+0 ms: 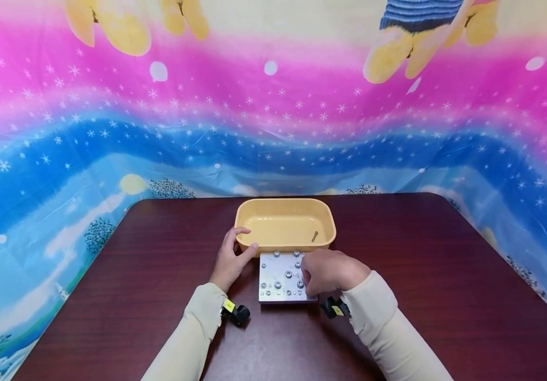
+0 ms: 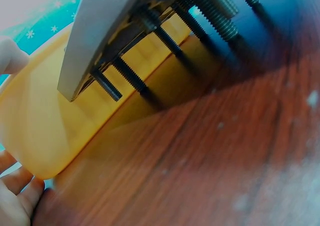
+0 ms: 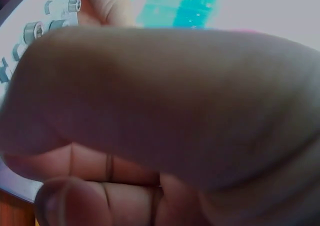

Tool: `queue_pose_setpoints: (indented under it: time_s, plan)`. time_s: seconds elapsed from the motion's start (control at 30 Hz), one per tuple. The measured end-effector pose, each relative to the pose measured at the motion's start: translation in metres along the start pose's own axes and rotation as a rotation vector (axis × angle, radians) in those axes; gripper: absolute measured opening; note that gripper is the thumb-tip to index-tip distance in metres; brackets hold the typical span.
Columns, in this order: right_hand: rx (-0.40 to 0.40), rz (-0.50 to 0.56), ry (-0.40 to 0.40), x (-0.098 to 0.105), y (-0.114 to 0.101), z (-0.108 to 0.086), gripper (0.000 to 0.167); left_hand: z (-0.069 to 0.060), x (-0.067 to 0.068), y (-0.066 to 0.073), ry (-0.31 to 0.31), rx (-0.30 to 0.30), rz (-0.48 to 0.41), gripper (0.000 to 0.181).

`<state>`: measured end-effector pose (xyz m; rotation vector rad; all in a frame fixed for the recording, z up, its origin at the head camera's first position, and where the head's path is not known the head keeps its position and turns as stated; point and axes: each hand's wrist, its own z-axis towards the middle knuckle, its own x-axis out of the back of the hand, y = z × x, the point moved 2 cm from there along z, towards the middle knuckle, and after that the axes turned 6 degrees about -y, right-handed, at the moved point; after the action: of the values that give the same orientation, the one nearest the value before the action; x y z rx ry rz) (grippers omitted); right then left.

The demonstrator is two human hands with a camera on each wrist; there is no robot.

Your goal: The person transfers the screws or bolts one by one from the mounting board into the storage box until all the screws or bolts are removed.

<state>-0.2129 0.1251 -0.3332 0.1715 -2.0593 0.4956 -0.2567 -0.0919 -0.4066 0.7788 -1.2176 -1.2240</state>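
At the left front corner of a yellow plastic tray (image 1: pixel 273 247), my left hand (image 1: pixel 229 265) holds the wall, thumb at the front and fingers at the side and rim. A silver metal plate (image 1: pixel 273 271) sits just in front of the tray, with several socket-head screws (image 1: pixel 288 274) standing in it. Their threaded shafts (image 2: pixel 165 40) stick out below the plate in the left wrist view. My right hand (image 1: pixel 332 270) is over the plate's right edge with its fingers curled. Whatever lies between its fingertips is hidden, even in the right wrist view.
One loose screw (image 1: pixel 315 236) lies inside the tray towards the right. All of this stands on a dark red-brown wooden table (image 1: pixel 135 296). A colourful printed cloth (image 1: pixel 273 116) hangs behind and along the sides of the table.
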Motion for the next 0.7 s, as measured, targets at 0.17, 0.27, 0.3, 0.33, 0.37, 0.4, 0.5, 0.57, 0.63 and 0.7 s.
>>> queue_pose_setpoints:
  time_s: [0.17,0.27,0.3,0.33,0.37,0.4,0.5,0.57,0.63,0.7]
  plan:
    - [-0.002,-0.003,0.011,0.0006,-0.0003,-0.0015,0.017,-0.0002,-0.0007,-0.0002,0.005,0.002,0.002,0.042]
    - [0.007,-0.015,0.026,0.0018,-0.0003,-0.0021,0.016,0.0002,-0.0004,-0.0004,0.002,0.003,-0.007,0.043]
    - [0.008,-0.013,0.029,0.0021,-0.0002,-0.0024,0.016,0.0003,-0.0003,-0.0005,0.0,0.003,-0.01,0.044]
    - [0.01,-0.014,0.033,0.0025,0.0,-0.0025,0.017,0.0005,-0.0003,-0.0006,-0.002,0.004,-0.014,0.044]
    - [0.015,-0.016,0.039,0.0028,0.0001,-0.0027,0.017,0.0003,-0.0003,-0.0006,-0.004,0.004,-0.016,0.045]
    - [0.023,-0.023,0.046,0.003,0.0003,-0.0027,0.017,0.0003,-0.0003,-0.0008,-0.006,0.006,-0.017,0.045]
    - [0.048,-0.027,0.067,0.0037,0.0009,-0.0024,0.017,0.0001,-0.0002,-0.0009,-0.009,0.008,-0.019,0.045]
    - [0.066,-0.031,0.08,0.0041,0.0012,-0.002,0.018,0.0002,-0.0002,-0.0008,-0.006,0.005,-0.016,0.044]
    - [0.076,-0.029,0.085,0.0044,0.0015,-0.0015,0.019,0.0001,-0.0004,-0.0006,-0.003,0.001,-0.015,0.044]
    - [0.083,-0.029,0.089,0.0042,0.0018,-0.0011,0.019,-0.0002,-0.0008,-0.0006,0.001,0.0,-0.007,0.044]
